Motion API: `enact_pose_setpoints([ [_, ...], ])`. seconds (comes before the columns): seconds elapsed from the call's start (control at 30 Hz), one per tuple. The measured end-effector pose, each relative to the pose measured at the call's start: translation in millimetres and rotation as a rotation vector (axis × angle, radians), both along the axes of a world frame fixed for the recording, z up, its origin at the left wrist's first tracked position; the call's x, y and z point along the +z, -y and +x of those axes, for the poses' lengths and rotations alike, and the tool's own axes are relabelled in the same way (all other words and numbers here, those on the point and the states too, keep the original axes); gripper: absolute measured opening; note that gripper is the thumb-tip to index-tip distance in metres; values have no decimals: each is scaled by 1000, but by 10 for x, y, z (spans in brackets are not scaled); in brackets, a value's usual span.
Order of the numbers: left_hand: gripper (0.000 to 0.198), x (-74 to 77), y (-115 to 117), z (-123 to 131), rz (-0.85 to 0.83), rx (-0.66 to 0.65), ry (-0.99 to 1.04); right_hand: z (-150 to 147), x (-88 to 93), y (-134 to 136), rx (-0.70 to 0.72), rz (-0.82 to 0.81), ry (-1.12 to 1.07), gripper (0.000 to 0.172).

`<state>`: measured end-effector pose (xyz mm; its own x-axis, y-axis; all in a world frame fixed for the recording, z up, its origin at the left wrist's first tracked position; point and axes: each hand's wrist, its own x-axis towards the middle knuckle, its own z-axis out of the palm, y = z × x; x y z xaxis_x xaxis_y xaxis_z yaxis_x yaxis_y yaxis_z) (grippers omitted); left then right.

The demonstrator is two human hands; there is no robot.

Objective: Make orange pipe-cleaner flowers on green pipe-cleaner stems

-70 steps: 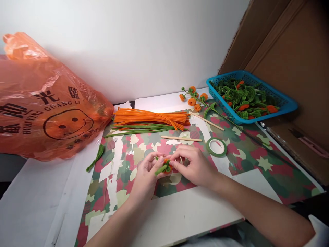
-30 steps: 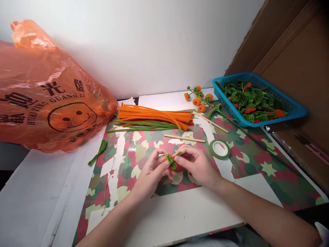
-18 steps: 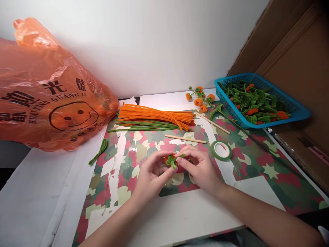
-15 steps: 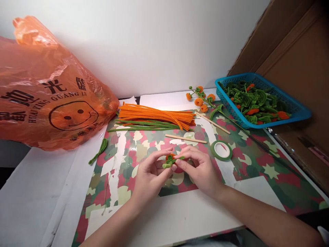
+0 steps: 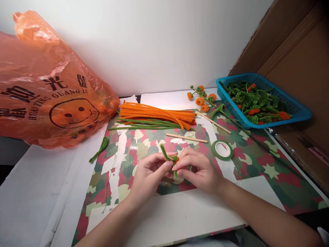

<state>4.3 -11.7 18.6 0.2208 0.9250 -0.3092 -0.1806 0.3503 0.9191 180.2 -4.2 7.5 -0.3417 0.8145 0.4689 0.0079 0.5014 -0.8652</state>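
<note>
Between my two hands is a small pipe-cleaner flower [image 5: 175, 158], orange with green stems. My left hand [image 5: 151, 171] pinches its green part with thumb and fingers; one green end sticks up and to the left above the thumb. From the other side, my right hand [image 5: 196, 168] grips the flower with bent fingers, which hide part of it. Another short green end points down between the hands. Beyond the hands lie a thin wooden stick [image 5: 187, 138] and, to the right, a roll of green tape [image 5: 222, 150].
Orange pipe cleaners [image 5: 154, 113] and green pipe cleaners [image 5: 151, 124] lie in bundles behind. An orange plastic bag [image 5: 59, 85] stands at left, near a green leaf piece [image 5: 99, 149]. At right are a flower stem [image 5: 199, 101], a second stick [image 5: 214, 123] and a filled blue basket [image 5: 299, 111].
The flower has been turned in my hands. A green end now stands up to the left and another points down, where before they lay roughly sideways.
</note>
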Motion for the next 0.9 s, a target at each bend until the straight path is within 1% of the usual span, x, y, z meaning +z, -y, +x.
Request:
enact_pose_setpoints([
  [0.07, 15, 1, -4, -4, -5, -12, 4, 0, 15, -12, 6, 65, 51, 8],
  [0.13, 15, 0, -1, -4, -2, -23, 4, 3, 35, -15, 14, 83, 77, 9],
  [0.23, 14, -1, 18, 11, 8, -29, -2, 9, 55, -4, 14, -8, 96, 12],
  [0.3, 13, -4, 38, 28, 33, -14, -10, 8, 56, 10, -9, -95, 91, 12],
  [0.4, 12, -12, 65, 53, 81, 15, -23, -10, 50, 37, -58, -174, 72, 14],
  [0.67, 9, -39, 88, 66, 130, -5, -65, -96, 60, 97, -186, -279, 33, 18],
  [0.9, 11, -21, 71, 72, 140, -30, -99, -107, 51, 92, -217, -313, 78, 19],
])
